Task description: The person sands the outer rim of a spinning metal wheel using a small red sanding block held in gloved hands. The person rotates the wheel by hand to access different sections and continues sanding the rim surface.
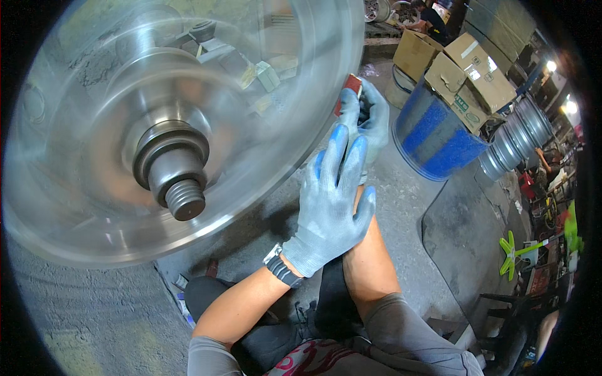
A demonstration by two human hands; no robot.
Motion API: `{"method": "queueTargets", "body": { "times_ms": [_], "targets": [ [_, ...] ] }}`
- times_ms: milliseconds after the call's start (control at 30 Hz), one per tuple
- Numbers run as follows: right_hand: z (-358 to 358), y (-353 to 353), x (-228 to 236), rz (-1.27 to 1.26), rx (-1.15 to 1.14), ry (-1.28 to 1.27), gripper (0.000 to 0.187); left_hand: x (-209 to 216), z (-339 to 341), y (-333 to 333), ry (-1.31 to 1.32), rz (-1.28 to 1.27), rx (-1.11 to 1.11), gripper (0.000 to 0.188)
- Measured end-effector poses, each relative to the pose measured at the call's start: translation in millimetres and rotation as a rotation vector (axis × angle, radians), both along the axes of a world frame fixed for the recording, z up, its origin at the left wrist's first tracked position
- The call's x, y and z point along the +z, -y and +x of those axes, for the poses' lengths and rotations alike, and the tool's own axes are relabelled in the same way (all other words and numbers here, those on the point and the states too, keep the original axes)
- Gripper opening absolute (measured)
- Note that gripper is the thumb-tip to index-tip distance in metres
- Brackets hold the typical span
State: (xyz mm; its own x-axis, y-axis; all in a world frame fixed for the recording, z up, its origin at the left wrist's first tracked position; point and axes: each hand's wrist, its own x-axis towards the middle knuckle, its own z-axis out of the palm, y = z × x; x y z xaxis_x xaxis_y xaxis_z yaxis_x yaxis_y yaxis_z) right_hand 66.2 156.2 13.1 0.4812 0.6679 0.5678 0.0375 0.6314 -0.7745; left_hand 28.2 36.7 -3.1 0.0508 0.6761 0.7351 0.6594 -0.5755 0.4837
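A large spinning alloy wheel rim [269,210], blurred by its turning, fills the upper left around a threaded steel spindle [185,197]. My right hand [372,119], in a grey-blue work glove, pinches a small reddish-brown piece of sandpaper [348,94] at the wheel's right edge. Whether the sandpaper touches the metal is hard to tell. My left hand [329,203], gloved alike, lies over my right wrist with its fingers stretched out and nothing in them. A watch with a dark strap [281,266] sits on my left wrist.
A blue-and-grey drum [433,135] with cardboard boxes [480,69] on top stands to the right. Beyond it are stacked wheel rims [517,135]. A dark mat [464,232] covers the floor, and a green star-shaped base [510,255] stands at the far right. A person [429,22] crouches at the back.
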Motion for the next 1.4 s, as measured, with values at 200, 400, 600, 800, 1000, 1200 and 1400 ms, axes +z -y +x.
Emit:
{"method": "queueTargets", "body": {
  "times_ms": [200,400,600,800,1000,1200,1400],
  "targets": [
    [-3,3,-2,-0.001,-0.029,0.066,0.023,-5,-3,2,0.011,0.003,0.001,0.087],
    [-9,8,-5,0.049,-0.043,0.089,0.025,-5,-8,8,0.005,0.0,0.026,0.086],
    [-13,11,-7,0.099,-0.075,0.14,0.024,-5,-14,14,0.016,0.007,0.031,0.084],
    [-20,21,-3,0.179,-0.066,0.21,0.021,-7,-20,22,0.033,0.012,0.056,0.084],
    [-31,29,-8,0.159,-0.084,0.258,0.026,-11,-28,31,0.019,0.036,0.082,0.084],
    [-46,48,4,0.28,-0.081,0.27,0.031,-12,-41,42,0.018,0.046,0.104,0.084],
    [-39,52,2,0.334,-0.11,0.485,0.041,-14,-46,52,0.031,0.064,0.112,0.083]
  ]
}}
